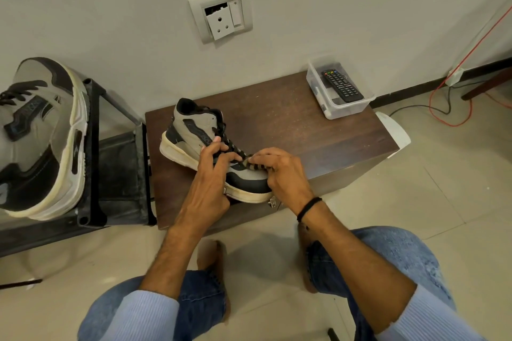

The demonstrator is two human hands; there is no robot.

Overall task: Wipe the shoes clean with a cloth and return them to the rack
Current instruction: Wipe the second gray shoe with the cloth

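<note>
A grey and black high-top shoe (194,130) with a cream sole stands on a low dark wooden table (291,124), toe toward me. My left hand (212,177) holds its near side, fingers curled over the laces. My right hand (279,171) grips a dark striped cloth (253,166) against the toe area. The matching second shoe (44,135) sits on top of the black metal rack (94,152) at the left.
A clear plastic box (346,108) holding a black remote stands at the table's far right corner. A wall socket (221,16) is above. Red and black cables (448,111) trail on the tiled floor at right. My knees and bare feet are below.
</note>
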